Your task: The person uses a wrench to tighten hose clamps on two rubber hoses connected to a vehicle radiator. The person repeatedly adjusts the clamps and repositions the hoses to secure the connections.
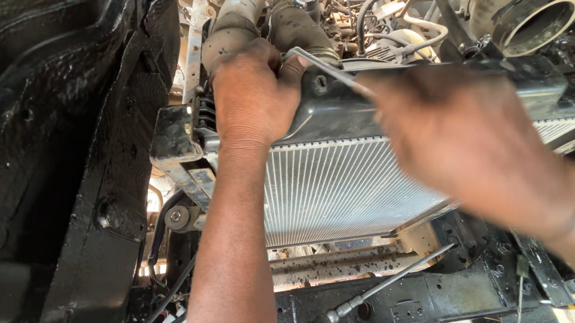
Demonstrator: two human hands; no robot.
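Observation:
My left hand (252,95) grips the top left corner of a radiator (340,191), at its black plastic top tank (337,107), with fingers curled by a grey hose (230,28). A thin bent metal wrench (322,64) runs from near those fingers toward my right hand (467,141). The right hand is blurred with motion and holds the wrench's long end in front of the radiator's silver fins.
A black vehicle frame rail (74,171) fills the left. A second grey hose (297,22) and a large round pipe opening (530,12) sit above. A long extension bar (390,283) lies on the black crossmember (435,297) below.

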